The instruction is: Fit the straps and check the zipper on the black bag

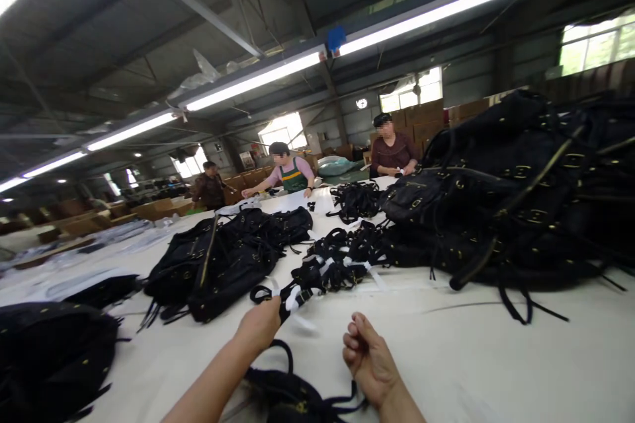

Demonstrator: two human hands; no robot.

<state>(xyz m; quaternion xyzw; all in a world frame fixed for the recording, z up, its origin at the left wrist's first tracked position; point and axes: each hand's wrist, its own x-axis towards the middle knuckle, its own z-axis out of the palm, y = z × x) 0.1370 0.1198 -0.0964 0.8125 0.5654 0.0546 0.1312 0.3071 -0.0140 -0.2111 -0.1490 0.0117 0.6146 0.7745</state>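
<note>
My left hand (259, 325) is closed around the near end of a black strap (285, 309) that has a white wrap on it. It joins a pile of black straps (342, 258) with white wraps and brass-coloured buckles. My right hand (370, 358) is held over the table with its fingers curled and the thumb against them; nothing shows in it. Below and between both hands lies a black bag (292, 388) with thin cords, partly cut off by the lower edge of the view.
Black bags (233, 258) lie left of the straps, with another bag (49, 357) at the near left. A tall heap of black bags (520, 198) rises at right on the white table (496, 357). Across it are several people, one in a green apron (294, 175).
</note>
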